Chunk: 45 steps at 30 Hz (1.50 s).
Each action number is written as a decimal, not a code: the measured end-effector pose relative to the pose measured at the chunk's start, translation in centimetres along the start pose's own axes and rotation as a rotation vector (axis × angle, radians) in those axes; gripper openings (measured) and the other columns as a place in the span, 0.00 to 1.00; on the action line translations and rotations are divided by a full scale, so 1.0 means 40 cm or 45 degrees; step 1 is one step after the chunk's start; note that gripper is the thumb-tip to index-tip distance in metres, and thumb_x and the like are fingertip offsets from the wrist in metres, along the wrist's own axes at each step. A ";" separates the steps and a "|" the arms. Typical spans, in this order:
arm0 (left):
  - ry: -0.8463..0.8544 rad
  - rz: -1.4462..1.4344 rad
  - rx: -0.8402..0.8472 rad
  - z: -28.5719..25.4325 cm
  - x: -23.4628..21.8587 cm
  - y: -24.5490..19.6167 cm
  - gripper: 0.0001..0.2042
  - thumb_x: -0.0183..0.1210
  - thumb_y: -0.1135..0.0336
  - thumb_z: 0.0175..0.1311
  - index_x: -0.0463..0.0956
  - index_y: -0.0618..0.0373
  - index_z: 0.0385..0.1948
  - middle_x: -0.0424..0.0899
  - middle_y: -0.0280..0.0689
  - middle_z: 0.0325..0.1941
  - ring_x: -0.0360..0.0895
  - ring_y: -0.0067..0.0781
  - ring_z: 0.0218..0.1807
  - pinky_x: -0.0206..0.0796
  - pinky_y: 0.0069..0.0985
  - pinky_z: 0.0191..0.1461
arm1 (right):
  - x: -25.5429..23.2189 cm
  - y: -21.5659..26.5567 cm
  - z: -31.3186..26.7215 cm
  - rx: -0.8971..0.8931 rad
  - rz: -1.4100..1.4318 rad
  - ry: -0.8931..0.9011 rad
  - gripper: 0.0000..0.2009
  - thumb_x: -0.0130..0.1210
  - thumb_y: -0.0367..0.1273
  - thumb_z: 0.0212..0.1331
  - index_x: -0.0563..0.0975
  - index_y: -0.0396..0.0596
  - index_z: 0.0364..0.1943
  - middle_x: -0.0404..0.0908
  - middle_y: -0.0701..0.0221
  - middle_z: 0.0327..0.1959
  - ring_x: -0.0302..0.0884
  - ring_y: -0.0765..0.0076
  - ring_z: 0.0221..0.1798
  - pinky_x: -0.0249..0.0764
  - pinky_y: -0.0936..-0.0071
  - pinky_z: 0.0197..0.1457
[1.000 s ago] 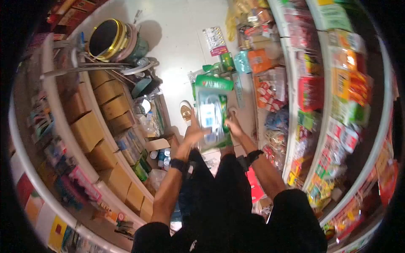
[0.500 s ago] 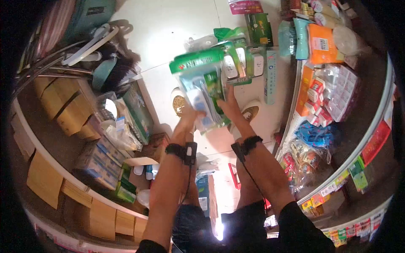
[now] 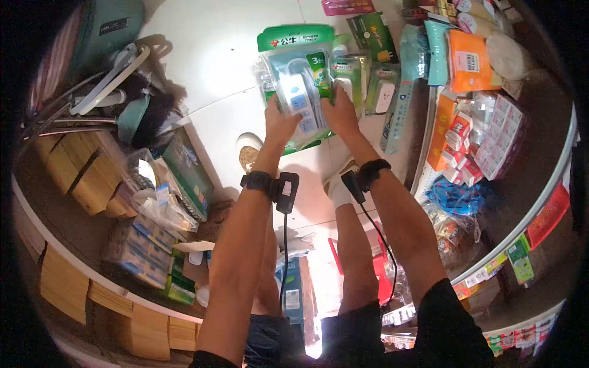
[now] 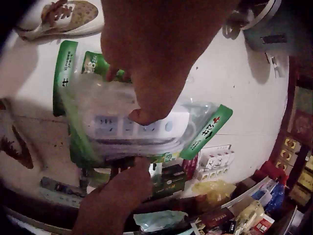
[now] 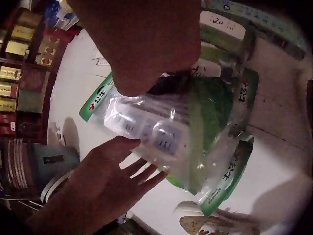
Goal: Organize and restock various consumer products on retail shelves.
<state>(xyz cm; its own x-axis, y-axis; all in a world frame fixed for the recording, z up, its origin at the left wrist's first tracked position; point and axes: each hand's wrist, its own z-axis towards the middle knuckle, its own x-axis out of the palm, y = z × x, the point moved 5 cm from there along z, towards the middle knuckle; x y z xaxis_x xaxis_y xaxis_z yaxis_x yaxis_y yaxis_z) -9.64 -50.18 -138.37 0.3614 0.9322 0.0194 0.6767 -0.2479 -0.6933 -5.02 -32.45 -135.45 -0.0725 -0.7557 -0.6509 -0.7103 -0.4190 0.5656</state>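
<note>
Both hands hold a power strip (image 3: pixel 299 101) in a clear plastic pack with a green top card, over the floor in front of the feet. My left hand (image 3: pixel 282 126) grips its left side, thumb across the front; in the right wrist view, the left hand's fingers (image 5: pixel 142 177) reach along the pack's edge. On the other side my right hand (image 3: pixel 339 111) pinches the edge, thumb on the front. Another green card (image 4: pixel 63 78) shows at the pack's opposite end in the left wrist view. The white strip has blue-grey socket faces and a coiled cable.
More green-carded packs (image 3: pixel 380 89) lie on the floor just beyond the right hand, beside a long pale-blue box (image 3: pixel 397 116). Shelves with brown boxes (image 3: pixel 76 159) line the left, and goods such as an orange packet (image 3: pixel 464 60) the right. A dustpan (image 3: pixel 132 116) stands front left.
The view has come closer to the floor. Both hands still hold the pack, which has turned more upright and moved slightly away, up in the head view.
</note>
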 end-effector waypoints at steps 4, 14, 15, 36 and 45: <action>-0.120 0.165 -0.230 -0.078 -0.060 -0.007 0.33 0.63 0.75 0.51 0.62 0.64 0.62 0.77 0.48 0.51 0.78 0.38 0.50 0.73 0.29 0.50 | -0.078 0.050 -0.064 -0.061 -0.055 -0.100 0.27 0.54 0.31 0.57 0.66 0.36 0.62 0.73 0.46 0.56 0.72 0.41 0.57 0.67 0.56 0.63; 0.023 -0.059 -0.256 -0.511 -0.165 -0.484 0.20 0.51 0.72 0.64 0.65 0.65 0.58 0.78 0.46 0.52 0.77 0.37 0.54 0.71 0.30 0.58 | -0.338 0.208 -0.294 -0.476 -0.622 0.293 0.17 0.53 0.28 0.50 0.77 0.39 0.46 0.80 0.56 0.39 0.79 0.48 0.44 0.76 0.55 0.49; 0.284 -0.084 -0.099 -0.531 -0.182 -0.456 0.23 0.48 0.58 0.73 0.62 0.66 0.61 0.71 0.49 0.61 0.70 0.44 0.64 0.63 0.38 0.69 | -0.355 0.254 -0.294 -0.704 -0.836 0.526 0.15 0.54 0.28 0.49 0.79 0.42 0.43 0.82 0.56 0.37 0.81 0.50 0.43 0.77 0.58 0.45; 0.445 -0.089 0.177 -1.282 -0.034 -1.254 0.17 0.48 0.58 0.71 0.72 0.59 0.52 0.78 0.38 0.51 0.74 0.33 0.55 0.65 0.33 0.63 | -1.352 1.243 -0.383 -0.763 -0.638 0.027 0.09 0.53 0.38 0.52 0.81 0.54 0.32 0.81 0.64 0.33 0.78 0.56 0.37 0.74 0.53 0.38; 0.674 0.038 0.400 -1.225 0.043 -1.361 0.16 0.55 0.57 0.70 0.73 0.54 0.53 0.78 0.33 0.50 0.73 0.29 0.54 0.63 0.30 0.63 | -1.647 1.201 -0.645 -1.097 -0.630 -0.428 0.07 0.56 0.35 0.50 0.79 0.49 0.23 0.78 0.62 0.22 0.76 0.55 0.26 0.72 0.56 0.29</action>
<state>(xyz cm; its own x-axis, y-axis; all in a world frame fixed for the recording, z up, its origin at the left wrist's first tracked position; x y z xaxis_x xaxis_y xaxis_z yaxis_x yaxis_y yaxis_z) -14.45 -48.01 -65.30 0.7009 0.6489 0.2959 0.4692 -0.1071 -0.8765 -16.30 -15.78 -52.32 -0.1942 -0.2787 -0.9405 0.0160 -0.9596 0.2810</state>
